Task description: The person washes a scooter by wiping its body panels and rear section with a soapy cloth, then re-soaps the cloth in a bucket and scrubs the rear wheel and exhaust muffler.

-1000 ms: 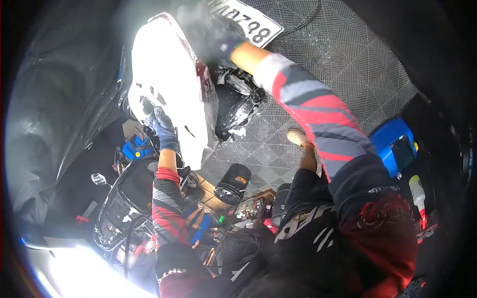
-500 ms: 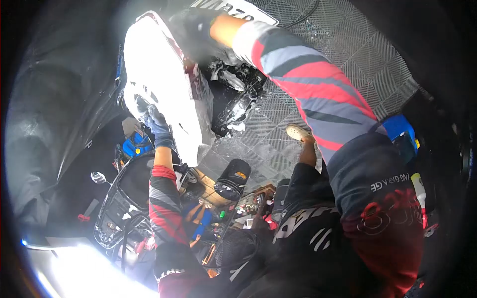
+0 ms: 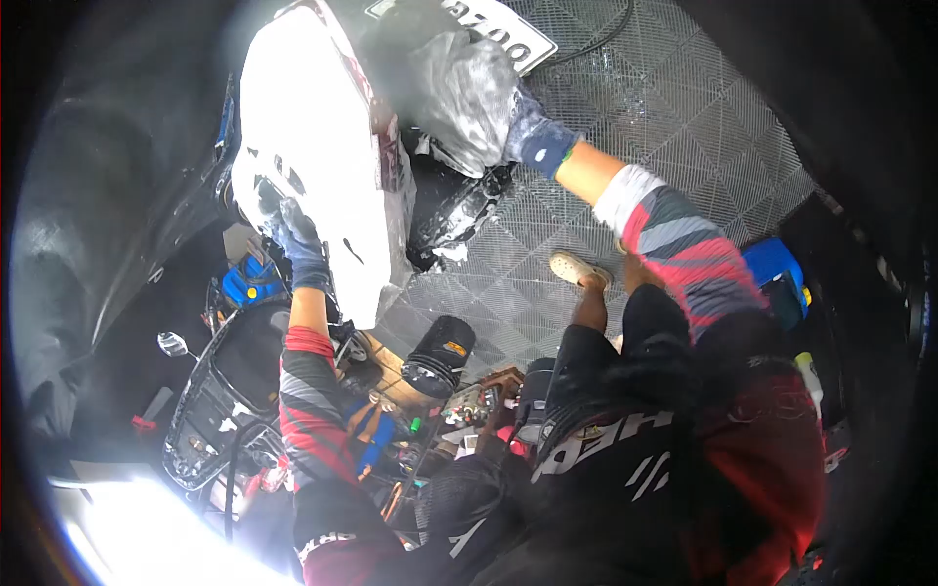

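I've L hand (image 3: 298, 244) on white panel (image 3: 308, 146), can't tell grip; R hand (image 3: 533, 132) clutching cloth (image 3: 464, 98), part-hiding no. plate (image 3: 511, 37); blk bucket (image 3: 437, 350) nr panel.

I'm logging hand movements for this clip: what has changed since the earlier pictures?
The right hand, at a grey-white cloth, has moved right and down in the picture since half a second ago, farther from the white panel. Any change of grip is too unclear to tell. The left hand stays on the panel.
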A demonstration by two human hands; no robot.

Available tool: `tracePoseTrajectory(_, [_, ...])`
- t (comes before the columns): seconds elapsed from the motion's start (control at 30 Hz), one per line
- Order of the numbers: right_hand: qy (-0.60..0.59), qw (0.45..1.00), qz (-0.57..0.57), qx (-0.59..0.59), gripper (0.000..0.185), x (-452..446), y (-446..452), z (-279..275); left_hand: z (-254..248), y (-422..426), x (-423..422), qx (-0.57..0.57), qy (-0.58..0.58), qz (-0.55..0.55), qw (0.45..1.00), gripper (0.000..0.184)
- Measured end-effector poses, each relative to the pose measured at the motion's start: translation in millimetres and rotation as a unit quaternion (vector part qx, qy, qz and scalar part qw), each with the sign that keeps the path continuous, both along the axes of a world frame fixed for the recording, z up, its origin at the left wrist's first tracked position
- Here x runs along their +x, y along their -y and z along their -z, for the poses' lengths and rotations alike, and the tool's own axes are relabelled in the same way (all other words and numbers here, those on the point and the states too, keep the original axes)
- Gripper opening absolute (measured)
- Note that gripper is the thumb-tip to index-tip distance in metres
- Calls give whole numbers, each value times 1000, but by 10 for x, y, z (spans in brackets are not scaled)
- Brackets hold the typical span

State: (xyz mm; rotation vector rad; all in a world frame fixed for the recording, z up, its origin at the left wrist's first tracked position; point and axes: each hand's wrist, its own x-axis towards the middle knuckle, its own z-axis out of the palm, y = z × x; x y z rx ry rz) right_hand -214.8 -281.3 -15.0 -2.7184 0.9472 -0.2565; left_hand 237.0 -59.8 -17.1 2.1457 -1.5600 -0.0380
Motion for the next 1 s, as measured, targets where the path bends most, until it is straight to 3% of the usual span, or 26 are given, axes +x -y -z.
tracePoseTrajectory(0.03, [-15,1000,14,-2,45,13,-70,-13,-45,13,-15,34,217,72,973,29])
tracePoseTrajectory(0.07, [-30,999,24,-3,46,15,-131,-30,-66,-21,15,72,421,146,892,30])
tracePoseTrajectory(0.1, [-49,998,25,-9,47,2,-207,-22,-64,-58,22,79,420,147,892,30])
tracePoseTrajectory(0.13, [-52,998,18,-13,48,-26,-203,-11,-48,-41,65,61,275,100,954,29])
tracePoseTrajectory(0.23, [-2,999,-41,18,45,-197,143,129,-27,109,-10,-3,27,19,999,25])
tracePoseTrajectory(0.27, [25,996,-71,37,44,-216,329,193,-226,184,-246,3,168,77,983,27])
tracePoseTrajectory(0.37, [51,992,-86,82,40,-132,498,220,-25,54,68,17,190,90,978,29])
tracePoseTrajectory(0.4, [55,991,-74,92,39,-26,524,198,1,53,116,12,132,51,990,28])
tracePoseTrajectory(0.47, [62,991,-51,106,36,146,552,162,34,71,206,7,404,140,904,18])
tracePoseTrajectory(0.57, [56,991,-49,113,33,236,590,134,-158,154,-108,84,397,94,909,17])
tracePoseTrajectory(0.63, [33,993,-54,96,31,178,609,153,-260,206,-353,46,410,104,905,19])
tracePoseTrajectory(0.7, [4,996,-86,5,29,20,535,213,-377,307,-589,5,318,123,940,32])
tracePoseTrajectory(0.73, [-30,980,-114,-159,28,-84,495,289,-451,380,-761,-11,292,134,947,38])
tracePoseTrajectory(0.77, [-137,869,-87,-468,28,-142,483,369,-521,448,-925,-26,266,144,953,44])
tracePoseTrajectory(0.8, [-207,686,-53,-696,27,-179,466,299,-558,480,-999,-40,248,164,954,45])
tracePoseTrajectory(0.87, [-205,866,62,-452,26,-95,303,66,-540,447,-956,-18,232,138,963,42])
tracePoseTrajectory(0.9, [-193,924,111,-311,26,-35,223,-78,-624,510,-1063,-7,224,124,967,41])
tracePoseTrajectory(0.97, [-145,975,148,-82,27,333,524,73,-808,540,-1340,68,124,9,990,51])
tracePoseTrajectory(1.0, [-117,976,181,24,28,515,681,134,-545,308,-992,73,207,46,975,38])
